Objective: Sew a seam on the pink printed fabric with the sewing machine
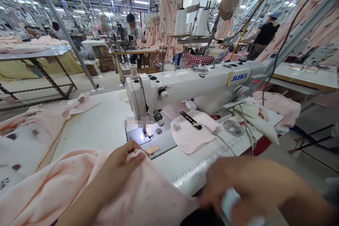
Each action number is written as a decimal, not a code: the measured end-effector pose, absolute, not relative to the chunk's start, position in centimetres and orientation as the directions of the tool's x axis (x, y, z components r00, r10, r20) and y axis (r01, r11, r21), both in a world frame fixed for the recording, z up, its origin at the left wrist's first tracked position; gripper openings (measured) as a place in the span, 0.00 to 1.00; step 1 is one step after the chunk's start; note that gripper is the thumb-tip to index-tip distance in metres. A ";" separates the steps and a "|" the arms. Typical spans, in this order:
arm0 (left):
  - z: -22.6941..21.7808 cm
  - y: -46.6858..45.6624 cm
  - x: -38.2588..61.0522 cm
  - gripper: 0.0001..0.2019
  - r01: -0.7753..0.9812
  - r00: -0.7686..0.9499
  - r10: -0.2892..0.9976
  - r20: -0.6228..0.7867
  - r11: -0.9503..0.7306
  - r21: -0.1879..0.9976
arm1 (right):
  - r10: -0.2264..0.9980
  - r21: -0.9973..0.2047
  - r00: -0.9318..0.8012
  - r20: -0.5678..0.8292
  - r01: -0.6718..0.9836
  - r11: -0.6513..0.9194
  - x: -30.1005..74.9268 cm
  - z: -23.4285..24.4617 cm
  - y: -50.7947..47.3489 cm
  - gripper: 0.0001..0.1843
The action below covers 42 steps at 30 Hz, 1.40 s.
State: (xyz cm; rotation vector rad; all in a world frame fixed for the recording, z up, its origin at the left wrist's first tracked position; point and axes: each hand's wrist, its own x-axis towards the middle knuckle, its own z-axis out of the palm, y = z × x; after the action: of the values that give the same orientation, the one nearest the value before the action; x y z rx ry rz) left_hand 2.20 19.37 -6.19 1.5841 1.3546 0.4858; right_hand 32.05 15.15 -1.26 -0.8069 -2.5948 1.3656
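My left hand (129,157) pinches the edge of a pale pink fabric piece (148,190), just in front of the needle area of a white sewing machine (182,81). Toward the lower right, my right hand (238,183) is smeared by motion. The cloth is drawn out to a point at its fingers, which close on that edge. A pale bluish-white patch (230,199) shows by those fingers, too blurred to name. Black thread snips (190,120) rest on a rounded pink fabric piece (185,141) beside the needle plate (161,144).
Pink printed cloth (23,141) is heaped on the table's left. A clear ruler strip (196,169) runs along the front edge. A metal bobbin-like disc (233,127) and fabric scraps (261,123) lie right. Thread cones (180,22) stand behind; other people work farther back.
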 end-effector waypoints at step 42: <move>-5.8 19.4 2.4 0.16 0.197 0.410 0.851 -0.327 0.268 0.943 | 0.453 -0.333 -0.777 0.437 0.328 0.884 25.6 -6.0 20.0 0.11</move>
State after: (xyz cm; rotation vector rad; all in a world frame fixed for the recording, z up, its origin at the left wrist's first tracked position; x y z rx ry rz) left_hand 2.44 19.36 -5.79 1.2514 1.0928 0.5872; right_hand 25.63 20.05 -6.03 -0.5657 -2.5316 0.3253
